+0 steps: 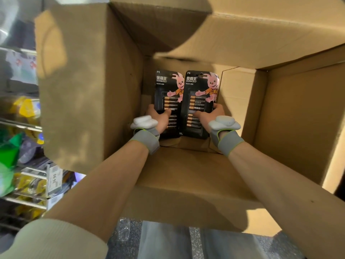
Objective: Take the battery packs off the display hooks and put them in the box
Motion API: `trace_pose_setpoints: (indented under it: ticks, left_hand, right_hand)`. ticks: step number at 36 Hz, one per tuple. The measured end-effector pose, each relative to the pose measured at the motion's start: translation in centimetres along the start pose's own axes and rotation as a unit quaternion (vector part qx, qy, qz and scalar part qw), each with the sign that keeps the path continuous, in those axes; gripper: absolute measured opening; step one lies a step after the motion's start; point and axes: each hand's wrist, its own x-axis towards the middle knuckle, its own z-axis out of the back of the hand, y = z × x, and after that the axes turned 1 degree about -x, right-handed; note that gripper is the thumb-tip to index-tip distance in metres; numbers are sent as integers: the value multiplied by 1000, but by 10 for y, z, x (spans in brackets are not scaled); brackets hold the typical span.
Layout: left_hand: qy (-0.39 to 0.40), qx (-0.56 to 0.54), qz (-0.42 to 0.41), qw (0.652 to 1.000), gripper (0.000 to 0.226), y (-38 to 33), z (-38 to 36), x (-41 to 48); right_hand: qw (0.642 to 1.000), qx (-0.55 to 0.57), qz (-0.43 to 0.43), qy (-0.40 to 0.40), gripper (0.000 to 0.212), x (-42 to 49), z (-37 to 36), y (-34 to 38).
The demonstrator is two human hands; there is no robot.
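1. Shop shelves (24,186) with blurred yellow and green goods and a price tag (55,179) run along the left, beside an open cardboard box (280,118) with its flaps raised.
2. Both bare forearms reach deep into the box, with grey wrist sensors (143,121) strapped on.
3. The left hand (158,116) grasps the left Duracell battery pack (168,86), thumb across its front.
4. The right hand (212,114) grasps the right Duracell battery pack (200,90) likewise. The packs sit side by side, edges meeting, low inside the box.
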Motion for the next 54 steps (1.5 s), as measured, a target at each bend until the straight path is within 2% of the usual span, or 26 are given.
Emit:
trace_pose_setpoints:
  ticks: [8, 12, 15, 18, 22, 27, 31, 33, 36, 40, 46, 51, 54]
  left_hand:
    - [5, 9, -8, 1000, 63, 1, 0, 2]
    - [-5, 4, -15, 1000, 58, 0, 0, 3]
    - [3, 3, -16, 1000, 49, -1, -2, 0]
    - [5, 7, -16, 1000, 47, 0, -4, -4]
    - [5, 6, -19, 1000, 44, -2, -4, -5]
    - [13, 6, -20, 1000, 48, -2, -1, -6]
    - [28, 21, -17, 999, 64, -2, 4, -4]
    - [35, 28, -23, 999, 61, -2, 8, -3]
    - [32, 24, -39, 998, 52, -4, 8, -6]
    - [8, 12, -61, 998, 46, -6, 5, -15]
    - [-13, -5, -97, 995, 44, -9, 12, -34]
    - [-4, -30, -112, 993, 41, -16, 29, -63]
    - [2, -54, -118, 992, 41, -18, 37, -75]
  right_hand:
    - [1000, -1, 13, 12, 81, -2, 0, -2]
    - [999, -45, 4, 1, 92, -4, 4, 2]
    - [995, -96, -2, -3, 87, 1, 8, 1]
    - [995, -101, -1, -5, 81, 1, 11, 1]
    - [998, -65, 10, -10, 75, -1, 12, 1]
    - [999, 10, 25, -25, 54, -1, 14, 0]
    - [998, 29, 45, -22, 74, -2, 18, 1]
    - [998, 24, 51, 2, 81, -5, 18, 2]
    - [995, 18, 77, 53, 62, -11, 19, 6]
    - [996, 18, 72, 48, 52, -11, 22, 7]
    - [994, 46, 97, 20, 62, -24, 37, 0]
    - [989, 71, 127, 28, 60, -56, 57, 9]
    - [986, 70, 139, 58, 42, -75, 65, 20]
